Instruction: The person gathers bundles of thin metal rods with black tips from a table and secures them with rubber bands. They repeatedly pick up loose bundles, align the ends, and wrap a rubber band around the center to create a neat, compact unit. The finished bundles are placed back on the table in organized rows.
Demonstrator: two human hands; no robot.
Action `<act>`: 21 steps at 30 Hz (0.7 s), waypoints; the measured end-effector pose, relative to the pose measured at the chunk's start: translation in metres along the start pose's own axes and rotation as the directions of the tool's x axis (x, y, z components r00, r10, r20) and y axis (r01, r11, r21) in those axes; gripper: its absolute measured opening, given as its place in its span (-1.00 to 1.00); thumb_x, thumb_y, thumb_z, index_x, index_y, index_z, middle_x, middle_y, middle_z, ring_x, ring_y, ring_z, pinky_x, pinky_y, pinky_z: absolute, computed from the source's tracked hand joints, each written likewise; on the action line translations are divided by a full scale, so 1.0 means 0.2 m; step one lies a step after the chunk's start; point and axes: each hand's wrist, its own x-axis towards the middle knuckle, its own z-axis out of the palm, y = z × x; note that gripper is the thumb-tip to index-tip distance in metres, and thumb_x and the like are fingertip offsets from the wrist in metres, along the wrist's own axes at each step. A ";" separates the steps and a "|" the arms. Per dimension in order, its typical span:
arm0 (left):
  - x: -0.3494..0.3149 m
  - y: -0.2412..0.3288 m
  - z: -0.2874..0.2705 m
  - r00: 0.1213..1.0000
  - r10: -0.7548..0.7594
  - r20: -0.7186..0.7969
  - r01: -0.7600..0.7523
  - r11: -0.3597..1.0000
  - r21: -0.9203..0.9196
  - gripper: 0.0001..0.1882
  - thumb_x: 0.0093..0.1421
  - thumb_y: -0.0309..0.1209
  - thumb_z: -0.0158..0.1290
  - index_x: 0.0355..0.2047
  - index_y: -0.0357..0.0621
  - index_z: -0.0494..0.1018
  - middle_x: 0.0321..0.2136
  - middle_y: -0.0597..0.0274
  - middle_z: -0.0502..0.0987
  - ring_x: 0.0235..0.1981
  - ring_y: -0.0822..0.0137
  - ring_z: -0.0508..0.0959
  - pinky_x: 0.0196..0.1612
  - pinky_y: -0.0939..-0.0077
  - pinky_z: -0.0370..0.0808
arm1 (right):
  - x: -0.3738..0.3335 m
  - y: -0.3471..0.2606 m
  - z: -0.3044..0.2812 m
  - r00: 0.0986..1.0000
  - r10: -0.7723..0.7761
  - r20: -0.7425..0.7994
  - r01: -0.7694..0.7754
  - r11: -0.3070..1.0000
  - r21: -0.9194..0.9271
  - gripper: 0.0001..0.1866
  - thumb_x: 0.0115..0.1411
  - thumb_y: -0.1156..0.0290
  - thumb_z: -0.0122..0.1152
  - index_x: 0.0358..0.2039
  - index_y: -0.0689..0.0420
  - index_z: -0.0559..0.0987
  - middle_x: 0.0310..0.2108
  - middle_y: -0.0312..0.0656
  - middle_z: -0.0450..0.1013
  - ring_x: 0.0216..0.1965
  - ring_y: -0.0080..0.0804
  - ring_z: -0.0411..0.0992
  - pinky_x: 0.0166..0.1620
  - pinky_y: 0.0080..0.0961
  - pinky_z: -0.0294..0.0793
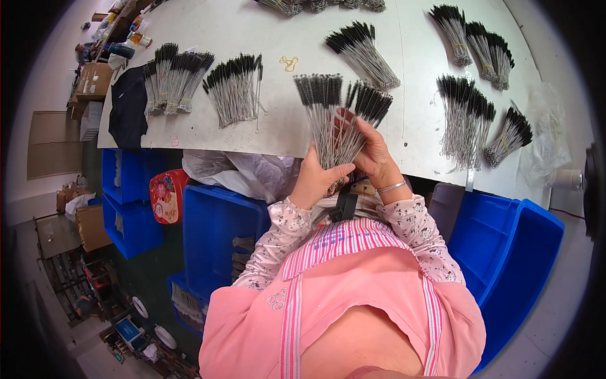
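Note:
Both my hands hold a thick bunch of wire-handled brushes with black bristle heads, fanned out just over the table's near edge. Its handles are gripped low by my left hand, the thumb lying across them. My right hand wraps the bunch from the right side, fingers partly hidden behind the handles. The bristle heads point away from me and split into two clumps. Beyond them lies another brush bundle on the white table. To the left is a spread pile of brushes.
Banded brush bundles lie at the table's left and right. A yellow rubber band rests near the middle. Blue bins stand below the edge, left and right. A red floral container and clear plastic bag flank the table.

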 end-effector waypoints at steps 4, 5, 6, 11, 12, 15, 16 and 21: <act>0.00 0.03 0.03 0.998 0.038 -0.046 -0.036 0.999 0.031 -0.37 0.03 -0.45 0.27 0.00 -0.26 0.12 -0.34 0.18 0.52 -0.50 0.42 0.56 -0.47 0.61 0.51 | 0.00 0.00 -0.02 0.999 -0.021 0.027 0.019 0.997 0.072 -0.60 0.22 0.29 0.14 0.00 0.23 0.44 -0.10 -0.09 0.47 -0.10 -0.23 0.46 0.01 -0.16 0.48; 0.00 0.02 0.04 0.997 0.047 -0.058 -0.048 0.999 -0.014 -0.37 0.04 -0.45 0.26 0.00 -0.26 0.10 -0.34 0.18 0.52 -0.51 0.42 0.57 -0.47 0.60 0.51 | 0.01 -0.01 -0.03 1.000 -0.003 0.026 0.001 0.997 0.081 -0.62 0.22 0.29 0.13 -0.02 0.23 0.45 -0.10 -0.08 0.47 -0.09 -0.22 0.47 0.01 -0.15 0.48; 0.01 0.00 0.04 0.996 0.055 -0.070 -0.059 0.997 -0.058 -0.37 0.05 -0.45 0.25 0.00 -0.26 0.09 -0.35 0.18 0.52 -0.51 0.42 0.57 -0.48 0.60 0.51 | 0.02 -0.02 -0.03 1.000 0.015 0.024 -0.017 0.996 0.090 -0.64 0.23 0.29 0.13 -0.03 0.22 0.47 -0.10 -0.06 0.48 -0.09 -0.20 0.47 0.02 -0.13 0.48; 0.00 -0.02 0.04 0.995 -0.085 -0.056 0.074 0.980 -0.185 -0.37 0.09 -0.54 0.19 0.05 -0.28 0.05 -0.24 0.10 0.49 -0.41 0.36 0.57 -0.38 0.51 0.61 | 0.02 -0.02 -0.05 0.999 0.034 0.025 -0.036 0.995 0.096 -0.67 0.23 0.29 0.13 -0.07 0.22 0.49 -0.10 -0.05 0.48 -0.09 -0.19 0.48 0.02 -0.15 0.48; 0.00 -0.02 0.03 0.991 -0.118 -0.056 0.105 0.974 -0.203 -0.39 0.09 -0.54 0.19 0.04 -0.28 0.07 -0.24 0.09 0.50 -0.42 0.37 0.57 -0.39 0.51 0.61 | 0.02 -0.02 -0.05 0.999 0.039 0.026 -0.041 0.995 0.093 -0.67 0.22 0.29 0.13 -0.07 0.22 0.49 -0.11 -0.05 0.48 -0.10 -0.20 0.48 0.01 -0.17 0.48; 0.01 -0.05 0.02 0.995 -0.096 -0.042 0.082 0.965 -0.250 -0.48 0.10 -0.53 0.18 0.00 -0.29 0.16 -0.25 0.09 0.51 -0.42 0.36 0.58 -0.40 0.52 0.61 | 0.02 -0.02 -0.06 1.000 0.016 -0.004 -0.016 0.999 0.047 -0.65 0.21 0.28 0.14 -0.07 0.22 0.49 -0.12 -0.06 0.49 -0.12 -0.22 0.48 0.02 -0.19 0.48; 0.01 -0.06 0.02 0.997 -0.068 -0.036 0.056 0.962 -0.266 -0.51 0.11 -0.52 0.17 -0.01 -0.29 0.19 -0.25 0.09 0.51 -0.42 0.35 0.58 -0.40 0.52 0.61 | 0.01 -0.01 -0.05 1.000 0.006 -0.015 -0.006 1.000 0.022 -0.63 0.20 0.27 0.15 -0.05 0.23 0.48 -0.10 -0.06 0.48 -0.11 -0.23 0.47 0.02 -0.20 0.47; 0.00 -0.07 0.03 0.998 -0.030 -0.055 0.011 0.945 -0.326 -0.56 0.11 -0.48 0.19 -0.05 -0.30 0.27 -0.25 0.09 0.54 -0.40 0.31 0.60 -0.38 0.51 0.62 | 0.00 -0.02 -0.01 1.000 -0.003 0.028 0.003 1.000 -0.011 -0.50 0.17 0.21 0.18 0.03 0.28 0.42 -0.02 -0.05 0.42 -0.01 -0.23 0.40 0.09 -0.24 0.41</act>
